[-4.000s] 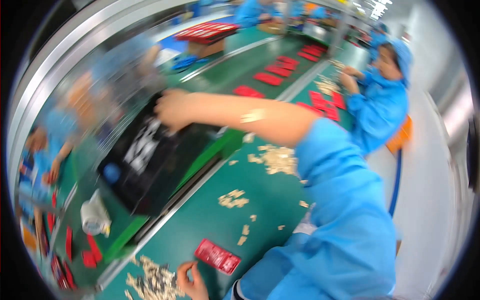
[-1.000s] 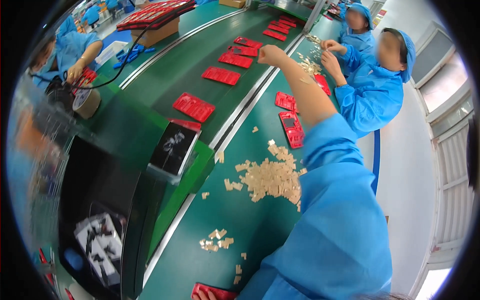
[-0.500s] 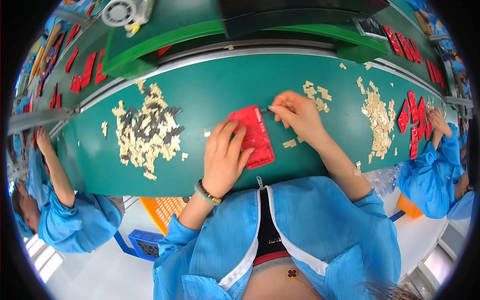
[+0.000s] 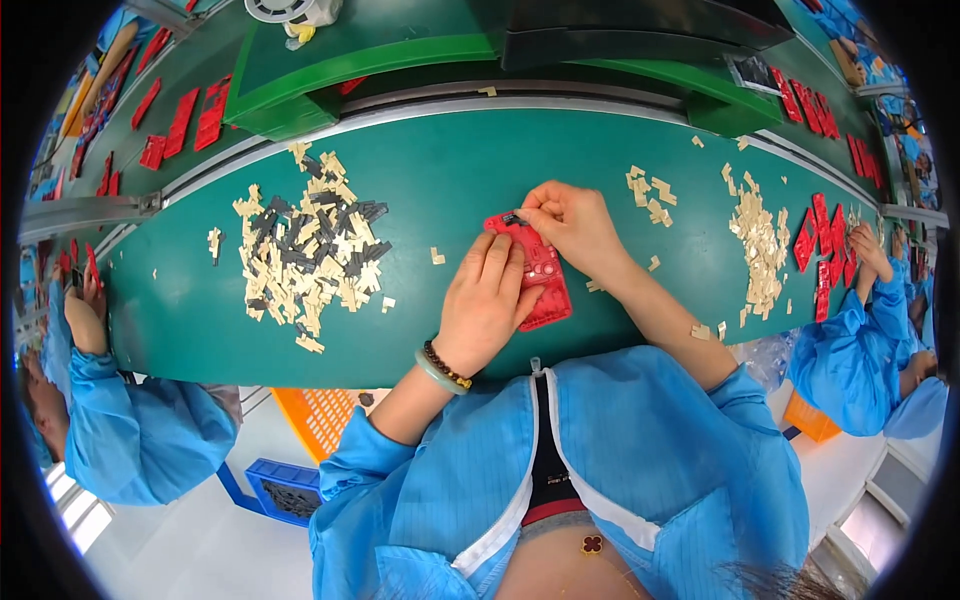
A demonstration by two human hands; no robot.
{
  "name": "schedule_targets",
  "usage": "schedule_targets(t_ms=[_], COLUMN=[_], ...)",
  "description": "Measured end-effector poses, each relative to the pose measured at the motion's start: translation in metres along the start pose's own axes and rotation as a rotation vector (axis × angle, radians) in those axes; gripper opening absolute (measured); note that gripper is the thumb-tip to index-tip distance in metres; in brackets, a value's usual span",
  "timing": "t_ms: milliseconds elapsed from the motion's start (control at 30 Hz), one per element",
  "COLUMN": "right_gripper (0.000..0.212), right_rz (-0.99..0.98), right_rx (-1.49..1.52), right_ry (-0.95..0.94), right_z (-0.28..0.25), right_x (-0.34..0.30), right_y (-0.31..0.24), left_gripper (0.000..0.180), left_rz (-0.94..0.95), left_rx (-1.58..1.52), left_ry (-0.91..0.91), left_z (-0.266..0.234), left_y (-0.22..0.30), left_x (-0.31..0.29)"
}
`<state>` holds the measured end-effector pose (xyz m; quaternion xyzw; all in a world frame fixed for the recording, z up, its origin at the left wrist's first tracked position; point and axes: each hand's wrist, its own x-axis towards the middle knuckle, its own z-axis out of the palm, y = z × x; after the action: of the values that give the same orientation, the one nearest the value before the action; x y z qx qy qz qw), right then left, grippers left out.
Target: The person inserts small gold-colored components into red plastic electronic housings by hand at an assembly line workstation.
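Tray (image 4: 548,300): on counter (image 4: 430,165), right of pile (image 4: 310,245).
Change: dark piece (image 4: 510,217), beside the tray's far end half a second ago, now overlies it; approach appears over, contact work begun.
Long axis: near–far, far end slanting pileward.
Right grip (image 4: 580,232): pinching dark piece.
Left grip (image 4: 478,310): spread, resting on tray.

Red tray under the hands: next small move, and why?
Probably press the small dark piece down with the right hand, keeping the red tray steady: its fingertips are closed at that piece on the tray's far end, and the left hand lies over the tray's left side. Whether the piece is fully seated can't be seen.
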<state>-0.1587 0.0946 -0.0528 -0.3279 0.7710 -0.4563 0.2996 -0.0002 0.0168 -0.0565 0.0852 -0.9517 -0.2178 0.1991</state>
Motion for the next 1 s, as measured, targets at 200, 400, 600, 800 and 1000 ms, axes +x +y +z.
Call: schedule_targets(t_ms=[200,400,600,800,1000], right_gripper=[0.009,0.009,0.008,0.009,0.01], right_rz=[-0.001,0.009,-0.025,-0.062,-0.42], right_rx=[-0.028,-0.043,-0.032,-0.005,-0.296], right_ry=[-0.021,-0.048,-0.035,0.005,0.13], right_z=[-0.001,-0.003,-0.003,-0.002,-0.012], right_x=[0.002,0.001,-0.001,-0.004,-0.009], right_y=[0.003,-0.001,0.003,0.007,0.009], left_gripper=[0.045,0.044,0.042,0.045,0.044], left_rz=[-0.006,-0.03,-0.016,0.007,0.018], left_rx=[-0.031,-0.044,-0.042,-0.065,-0.03], left_ry=[0.004,-0.026,-0.013,-0.021,-0.057], left_z=[-0.001,-0.002,0.0,0.002,-0.002], left_y=[-0.001,-0.001,-0.002,-0.003,-0.006], left_x=[0.003,0.003,0.003,0.004,0.01])
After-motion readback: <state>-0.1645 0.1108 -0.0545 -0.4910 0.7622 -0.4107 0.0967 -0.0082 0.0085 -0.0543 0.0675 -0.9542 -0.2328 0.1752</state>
